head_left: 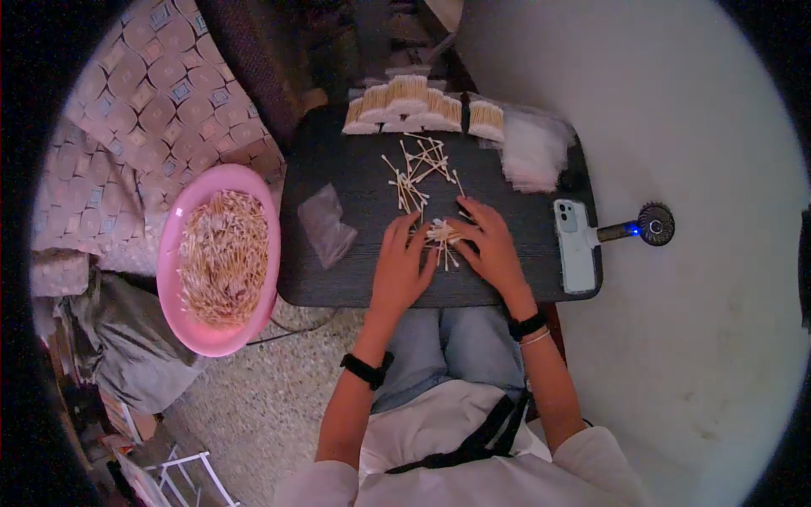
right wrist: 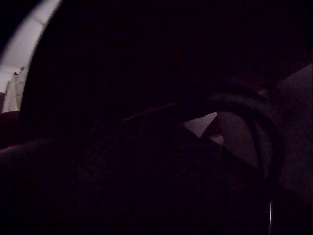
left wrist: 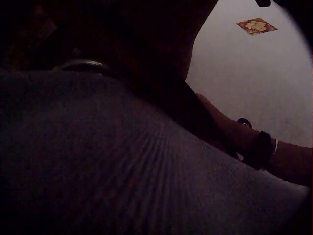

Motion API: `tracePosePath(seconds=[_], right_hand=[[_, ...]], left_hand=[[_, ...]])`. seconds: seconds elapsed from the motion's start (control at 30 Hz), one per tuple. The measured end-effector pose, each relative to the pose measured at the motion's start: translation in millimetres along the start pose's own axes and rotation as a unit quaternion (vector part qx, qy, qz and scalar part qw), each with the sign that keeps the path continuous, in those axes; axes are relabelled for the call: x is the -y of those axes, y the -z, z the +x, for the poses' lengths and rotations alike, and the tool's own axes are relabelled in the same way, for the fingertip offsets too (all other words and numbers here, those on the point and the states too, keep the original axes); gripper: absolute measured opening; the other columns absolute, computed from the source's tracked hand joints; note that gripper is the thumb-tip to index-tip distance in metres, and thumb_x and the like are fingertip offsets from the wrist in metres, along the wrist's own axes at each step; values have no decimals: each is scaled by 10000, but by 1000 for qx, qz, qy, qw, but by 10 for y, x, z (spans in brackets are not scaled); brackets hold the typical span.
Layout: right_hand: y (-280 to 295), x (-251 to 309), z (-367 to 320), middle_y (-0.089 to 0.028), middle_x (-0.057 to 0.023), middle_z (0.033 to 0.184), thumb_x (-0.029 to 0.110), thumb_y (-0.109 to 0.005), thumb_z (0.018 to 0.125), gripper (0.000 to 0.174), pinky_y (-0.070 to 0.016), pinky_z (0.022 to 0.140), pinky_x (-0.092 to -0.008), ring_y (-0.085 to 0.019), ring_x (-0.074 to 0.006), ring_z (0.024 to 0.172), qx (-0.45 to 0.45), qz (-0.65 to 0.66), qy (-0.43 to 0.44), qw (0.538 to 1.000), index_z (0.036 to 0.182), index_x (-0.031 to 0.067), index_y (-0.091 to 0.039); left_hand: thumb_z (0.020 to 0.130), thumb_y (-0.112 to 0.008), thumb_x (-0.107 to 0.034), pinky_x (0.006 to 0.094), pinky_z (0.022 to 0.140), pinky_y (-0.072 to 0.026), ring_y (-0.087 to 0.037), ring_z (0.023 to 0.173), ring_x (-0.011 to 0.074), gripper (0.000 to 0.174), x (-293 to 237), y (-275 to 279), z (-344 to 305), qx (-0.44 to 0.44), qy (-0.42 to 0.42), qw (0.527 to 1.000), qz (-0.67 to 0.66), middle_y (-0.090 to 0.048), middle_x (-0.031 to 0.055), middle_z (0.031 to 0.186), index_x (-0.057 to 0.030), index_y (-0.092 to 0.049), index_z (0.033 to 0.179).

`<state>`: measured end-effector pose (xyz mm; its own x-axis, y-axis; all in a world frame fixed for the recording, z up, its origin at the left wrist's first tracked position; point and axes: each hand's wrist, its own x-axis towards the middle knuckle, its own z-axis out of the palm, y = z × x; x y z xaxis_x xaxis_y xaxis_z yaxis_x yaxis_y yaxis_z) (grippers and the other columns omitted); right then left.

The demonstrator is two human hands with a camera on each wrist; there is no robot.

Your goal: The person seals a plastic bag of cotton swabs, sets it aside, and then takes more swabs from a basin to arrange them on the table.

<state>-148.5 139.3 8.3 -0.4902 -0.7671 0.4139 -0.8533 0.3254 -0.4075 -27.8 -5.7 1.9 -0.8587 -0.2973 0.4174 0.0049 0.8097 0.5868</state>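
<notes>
On the black table, a small bunch of cotton swabs (head_left: 443,231) lies between both hands in the head view. My left hand (head_left: 401,260) is at the bunch's left side, fingers spread forward and thumb towards it. From the other side, my right hand (head_left: 492,247) reaches in with its fingertips and thumb at the bunch, one finger stretched out ahead. Loose cotton swabs (head_left: 414,169) are scattered just beyond the hands. Both wrist views are very dark and show neither hand's fingers; the left one catches the right forearm with its black band (left wrist: 259,151).
A pink tub (head_left: 167,253) full of swabs stands left of the table (head_left: 338,283). Packed swab bags (head_left: 405,106) line the back edge, near a stack of clear bags (head_left: 534,152). One plastic bag (head_left: 328,226) lies left; a phone (head_left: 576,253) and small fan (head_left: 655,225) are right.
</notes>
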Motion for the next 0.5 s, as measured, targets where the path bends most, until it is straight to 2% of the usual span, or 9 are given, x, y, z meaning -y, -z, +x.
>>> tracePosePath(seconds=[0.1,0.17,0.37,0.5], right_hand=[[-19,29,7,-501,-95,1302,188,-682,772,380,-363,1017,-414,-461,-292,1202,-20,23,-36,999,1133,92,-610],[-24,7,7,-531,-100,1262,185,-679,780,361,-376,1004,-407,-484,-291,1176,-30,20,-29,999,1115,67,-613],[-59,-26,-48,-591,-112,1128,153,-675,778,306,-423,942,-390,-542,-297,1073,-82,61,-60,993,1055,33,-626],[11,30,-61,-597,-112,1057,136,-672,779,282,-448,891,-379,-562,-292,1014,-75,78,-75,991,1039,37,-625]], left_hand=[[796,-633,-114,420,995,-368,-414,1181,356,381,-7,-20,-19,0,10,1000,11,-459,158,1284,23,-543,1140],[792,-635,-98,408,996,-370,-419,1178,349,383,16,-52,-22,-9,25,1000,-4,-470,157,1272,32,-539,1140],[740,-682,-60,391,879,-440,-535,992,316,274,18,-30,-41,-88,48,995,0,-570,135,1079,12,-607,994],[723,-709,-82,378,827,-457,-556,927,306,237,3,14,-71,-81,76,994,-24,-581,132,984,-11,-620,932]])
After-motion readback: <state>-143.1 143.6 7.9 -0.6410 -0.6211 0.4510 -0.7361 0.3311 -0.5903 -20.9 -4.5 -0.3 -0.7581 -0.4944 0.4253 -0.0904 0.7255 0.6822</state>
